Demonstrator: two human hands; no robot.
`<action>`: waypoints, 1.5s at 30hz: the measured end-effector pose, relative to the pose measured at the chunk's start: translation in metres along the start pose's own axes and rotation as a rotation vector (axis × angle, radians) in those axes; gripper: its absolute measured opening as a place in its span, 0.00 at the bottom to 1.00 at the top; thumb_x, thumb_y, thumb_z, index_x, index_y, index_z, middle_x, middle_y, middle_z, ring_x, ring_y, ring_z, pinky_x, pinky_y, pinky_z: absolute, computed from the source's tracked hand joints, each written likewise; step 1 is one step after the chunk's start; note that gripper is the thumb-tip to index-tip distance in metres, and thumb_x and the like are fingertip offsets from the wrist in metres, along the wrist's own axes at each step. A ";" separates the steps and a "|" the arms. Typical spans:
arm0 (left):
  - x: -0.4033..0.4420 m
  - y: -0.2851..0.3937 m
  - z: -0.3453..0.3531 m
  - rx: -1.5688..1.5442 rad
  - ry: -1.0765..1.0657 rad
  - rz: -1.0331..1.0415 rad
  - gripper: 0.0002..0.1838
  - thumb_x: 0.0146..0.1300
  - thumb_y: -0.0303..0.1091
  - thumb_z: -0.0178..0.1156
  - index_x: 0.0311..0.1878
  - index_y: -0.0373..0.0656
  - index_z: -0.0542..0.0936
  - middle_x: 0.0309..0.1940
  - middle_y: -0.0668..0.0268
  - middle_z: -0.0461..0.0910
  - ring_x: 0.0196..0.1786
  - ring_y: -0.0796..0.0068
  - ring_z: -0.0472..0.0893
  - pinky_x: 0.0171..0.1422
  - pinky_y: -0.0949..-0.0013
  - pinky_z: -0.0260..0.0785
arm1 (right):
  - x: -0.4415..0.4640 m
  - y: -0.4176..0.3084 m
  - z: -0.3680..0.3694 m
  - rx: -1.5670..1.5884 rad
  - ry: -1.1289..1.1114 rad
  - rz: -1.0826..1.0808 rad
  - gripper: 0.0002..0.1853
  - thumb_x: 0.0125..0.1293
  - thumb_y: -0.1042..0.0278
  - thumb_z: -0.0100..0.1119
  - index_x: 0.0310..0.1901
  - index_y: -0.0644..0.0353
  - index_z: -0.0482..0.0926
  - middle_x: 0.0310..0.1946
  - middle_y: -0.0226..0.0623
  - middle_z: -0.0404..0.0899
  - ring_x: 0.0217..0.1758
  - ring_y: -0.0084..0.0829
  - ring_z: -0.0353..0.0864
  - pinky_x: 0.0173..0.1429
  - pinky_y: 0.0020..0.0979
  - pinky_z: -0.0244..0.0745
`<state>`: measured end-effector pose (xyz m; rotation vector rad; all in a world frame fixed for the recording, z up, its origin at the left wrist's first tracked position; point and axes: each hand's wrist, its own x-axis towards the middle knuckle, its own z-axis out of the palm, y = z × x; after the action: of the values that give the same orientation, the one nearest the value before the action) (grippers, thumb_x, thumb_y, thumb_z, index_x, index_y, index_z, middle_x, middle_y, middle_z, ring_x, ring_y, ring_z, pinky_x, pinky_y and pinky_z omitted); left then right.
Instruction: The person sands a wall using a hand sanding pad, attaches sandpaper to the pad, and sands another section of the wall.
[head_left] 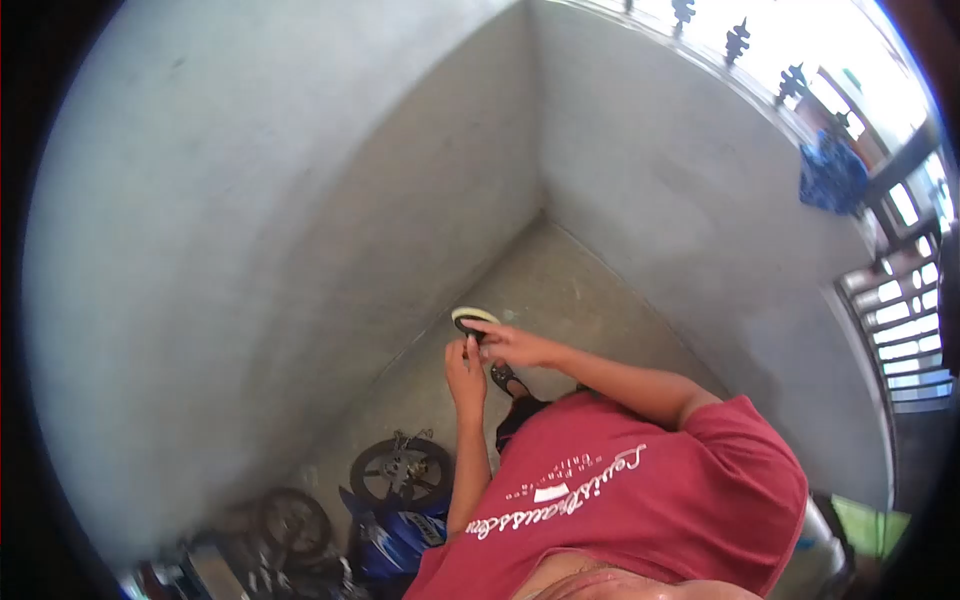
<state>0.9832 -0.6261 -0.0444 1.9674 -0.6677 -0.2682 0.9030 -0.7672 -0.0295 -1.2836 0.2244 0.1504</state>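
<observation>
A small round thing (460,313) with a pale cream rim and a dark middle is held up in front of my body; its exact kind is too small to tell. My left hand (464,368) is closed at its lower edge, fingers bent and thumb up. From the right, my right hand (510,345) reaches to the same thing, with a finger lying across the dark middle and the other fingers curled near my left hand. Parts of the thing are hidden behind my fingers.
Two grey walls meet in a corner ahead, above a concrete floor (545,275). A blue motorcycle (395,540) with a black wheel stands at lower left, near another wheel (295,525). A blue plastic bag (832,178) hangs at right, by a barred gate (905,325).
</observation>
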 end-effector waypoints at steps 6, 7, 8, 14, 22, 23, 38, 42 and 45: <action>0.118 0.012 0.022 0.066 -0.267 0.225 0.15 0.71 0.39 0.54 0.47 0.35 0.77 0.50 0.51 0.74 0.48 0.51 0.77 0.53 0.56 0.69 | 0.047 -0.054 -0.033 0.153 0.370 -0.052 0.28 0.70 0.63 0.49 0.72 0.45 0.63 0.60 0.28 0.69 0.60 0.25 0.69 0.60 0.36 0.70; 0.132 0.017 0.031 0.060 -0.299 0.250 0.15 0.71 0.39 0.54 0.47 0.35 0.77 0.50 0.51 0.74 0.48 0.51 0.77 0.53 0.56 0.69 | 0.048 -0.053 -0.039 0.169 0.443 -0.087 0.27 0.71 0.62 0.49 0.71 0.45 0.65 0.59 0.28 0.70 0.59 0.25 0.69 0.60 0.35 0.70; 0.144 0.032 0.037 0.061 -0.343 0.328 0.14 0.70 0.38 0.54 0.49 0.36 0.77 0.51 0.51 0.74 0.51 0.50 0.76 0.55 0.55 0.69 | 0.045 -0.064 -0.044 0.196 0.533 -0.157 0.24 0.73 0.61 0.49 0.69 0.47 0.67 0.58 0.28 0.71 0.59 0.25 0.70 0.60 0.34 0.70; 0.145 0.057 0.059 -0.017 -0.570 0.536 0.15 0.69 0.36 0.54 0.53 0.36 0.76 0.56 0.49 0.72 0.56 0.50 0.74 0.58 0.55 0.68 | -0.001 -0.060 -0.045 0.148 0.721 -0.223 0.21 0.74 0.56 0.49 0.65 0.48 0.72 0.58 0.27 0.74 0.59 0.26 0.71 0.61 0.33 0.69; 0.167 0.127 0.094 -0.054 -0.539 0.571 0.15 0.68 0.36 0.56 0.53 0.39 0.76 0.61 0.46 0.69 0.61 0.49 0.73 0.60 0.56 0.69 | -0.016 -0.118 -0.103 0.164 0.891 -0.335 0.22 0.74 0.56 0.50 0.67 0.49 0.71 0.61 0.33 0.72 0.60 0.27 0.72 0.61 0.31 0.69; 0.176 0.122 0.096 -0.097 -0.546 0.532 0.16 0.69 0.38 0.56 0.54 0.39 0.76 0.63 0.46 0.68 0.61 0.49 0.73 0.60 0.57 0.70 | -0.008 -0.116 -0.120 0.150 0.922 -0.332 0.22 0.74 0.56 0.50 0.67 0.49 0.71 0.61 0.34 0.72 0.60 0.27 0.72 0.60 0.30 0.69; 0.248 0.031 0.103 0.138 -0.136 -0.213 0.20 0.72 0.46 0.53 0.53 0.38 0.77 0.60 0.52 0.71 0.55 0.58 0.76 0.55 0.62 0.71 | 0.098 -0.249 -0.461 0.153 0.738 -0.364 0.24 0.72 0.53 0.53 0.68 0.43 0.67 0.53 0.32 0.74 0.52 0.25 0.74 0.53 0.30 0.69; 0.240 0.025 0.126 0.089 -0.033 -0.220 0.20 0.72 0.47 0.53 0.53 0.39 0.77 0.60 0.53 0.72 0.53 0.59 0.77 0.55 0.61 0.72 | 0.154 -0.269 -0.499 0.218 0.617 -0.349 0.26 0.71 0.54 0.54 0.69 0.44 0.67 0.50 0.29 0.74 0.50 0.22 0.74 0.52 0.28 0.70; 0.237 0.040 0.145 0.057 -0.029 -0.286 0.19 0.72 0.47 0.53 0.53 0.39 0.77 0.59 0.53 0.73 0.52 0.60 0.77 0.54 0.62 0.72 | 0.197 -0.275 -0.517 0.202 0.590 -0.326 0.27 0.70 0.53 0.54 0.69 0.45 0.67 0.49 0.27 0.73 0.47 0.20 0.74 0.48 0.27 0.71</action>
<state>1.0986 -0.8812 -0.0557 2.1164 -0.4136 -0.4567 1.1165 -1.3432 0.0401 -1.1189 0.5145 -0.5262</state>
